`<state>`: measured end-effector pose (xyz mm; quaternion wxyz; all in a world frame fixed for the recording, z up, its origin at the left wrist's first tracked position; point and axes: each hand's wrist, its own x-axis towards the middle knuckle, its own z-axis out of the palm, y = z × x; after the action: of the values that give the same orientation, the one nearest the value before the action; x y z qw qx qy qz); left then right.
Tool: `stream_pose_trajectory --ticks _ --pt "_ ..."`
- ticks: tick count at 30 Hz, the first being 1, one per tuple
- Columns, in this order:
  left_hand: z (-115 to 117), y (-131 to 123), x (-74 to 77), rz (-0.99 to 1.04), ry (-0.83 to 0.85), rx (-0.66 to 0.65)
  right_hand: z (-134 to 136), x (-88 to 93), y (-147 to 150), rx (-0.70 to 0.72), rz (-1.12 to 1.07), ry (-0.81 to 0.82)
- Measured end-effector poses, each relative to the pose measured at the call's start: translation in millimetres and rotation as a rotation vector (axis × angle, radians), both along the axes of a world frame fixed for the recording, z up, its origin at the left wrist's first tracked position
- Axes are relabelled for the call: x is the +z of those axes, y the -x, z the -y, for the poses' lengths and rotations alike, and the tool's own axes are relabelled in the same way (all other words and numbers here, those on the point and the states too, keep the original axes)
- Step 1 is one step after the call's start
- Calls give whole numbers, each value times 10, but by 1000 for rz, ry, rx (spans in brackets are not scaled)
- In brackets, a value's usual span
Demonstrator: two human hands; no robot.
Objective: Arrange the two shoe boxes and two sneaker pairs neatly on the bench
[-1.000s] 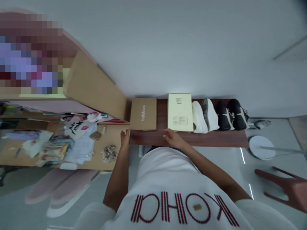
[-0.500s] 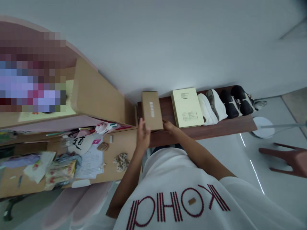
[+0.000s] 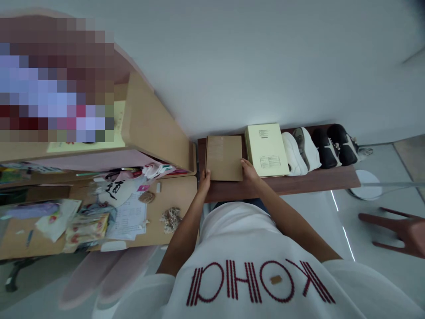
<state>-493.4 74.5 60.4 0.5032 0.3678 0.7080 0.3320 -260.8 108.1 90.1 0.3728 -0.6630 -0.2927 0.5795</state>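
A brown cardboard box (image 3: 224,157) lies with a broad plain face up on the left end of the dark wooden shelf top (image 3: 315,179). My left hand (image 3: 204,180) is closed on its near left edge. On the opposite side, my right hand (image 3: 249,171) grips the right edge near the front corner, with the fingers partly hidden. Just right of that hand is a pale yellow box (image 3: 267,150) with printed labels, close beside the brown one.
White shoes (image 3: 300,150) and black shoes (image 3: 335,146) line the shelf to the right. At left, a desk (image 3: 182,195) holds papers, a white cap (image 3: 116,191) and a patterned scrunchie (image 3: 171,219). A reddish-brown stool (image 3: 403,228) stands on the floor at right.
The brown box has turned from its narrow lettered side up to its broad face up. My left hand has closed onto its edge; my right hand stays at the right side.
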Motion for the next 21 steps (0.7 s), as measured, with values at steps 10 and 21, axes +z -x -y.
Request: stream_pose_trajectory --ticks 10,21 --pt "184 -152 -50 56 -4 -7 255 -271 -159 255 209 -170" --pt "1295 282 39 -249 260 135 1587 -275 -871 192 346 55"
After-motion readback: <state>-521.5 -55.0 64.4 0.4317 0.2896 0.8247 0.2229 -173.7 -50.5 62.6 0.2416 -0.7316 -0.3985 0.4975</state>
